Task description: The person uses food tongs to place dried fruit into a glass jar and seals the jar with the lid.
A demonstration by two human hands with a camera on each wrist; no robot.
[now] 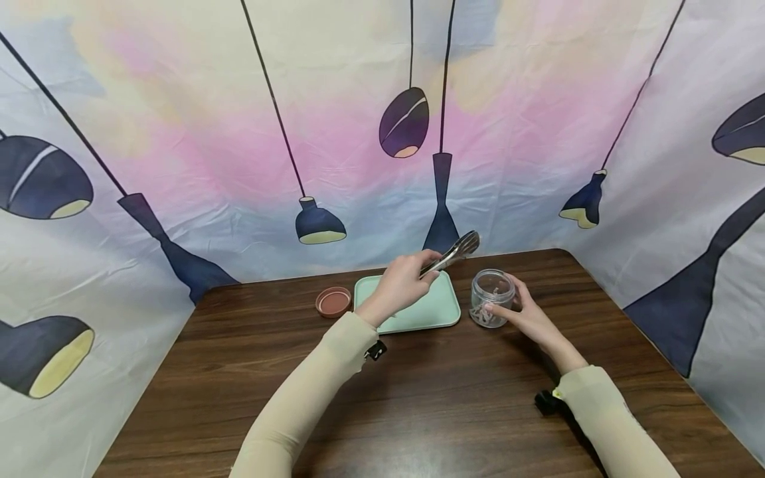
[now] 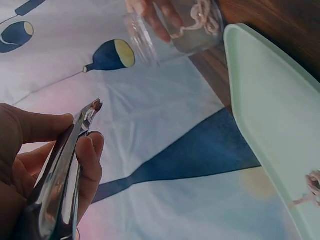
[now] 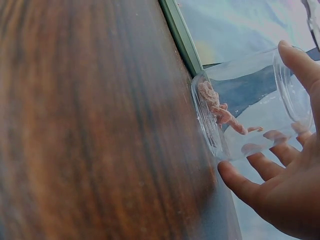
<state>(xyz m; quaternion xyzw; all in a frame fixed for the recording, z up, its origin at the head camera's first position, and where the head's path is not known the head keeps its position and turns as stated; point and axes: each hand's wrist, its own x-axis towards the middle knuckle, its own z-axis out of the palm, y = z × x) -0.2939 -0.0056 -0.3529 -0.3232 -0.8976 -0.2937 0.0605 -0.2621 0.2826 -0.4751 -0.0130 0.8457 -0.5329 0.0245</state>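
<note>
My left hand (image 1: pixel 403 282) grips metal tongs (image 1: pixel 455 255) above the far side of a pale green tray (image 1: pixel 431 313). In the left wrist view, thumb and fingers squeeze the tongs, and a small brownish bit shows at their far end. To the right of the tray, my right hand (image 1: pixel 530 317) holds a clear jar (image 1: pixel 493 292), thumb on the near side and fingers around the back. The jar has no lid on; pale pinkish shredded strips (image 3: pixel 220 107) lie at its bottom. A small clump of similar strips (image 2: pixel 314 185) is on the tray, mostly hidden by my left arm in the head view.
A round reddish-brown lid (image 1: pixel 333 302) lies left of the tray on the dark wooden table (image 1: pixel 454 398). Behind the table's far edge hangs a cloth (image 1: pixel 251 219) printed with lamps. Dark wrist straps sit at both sleeves.
</note>
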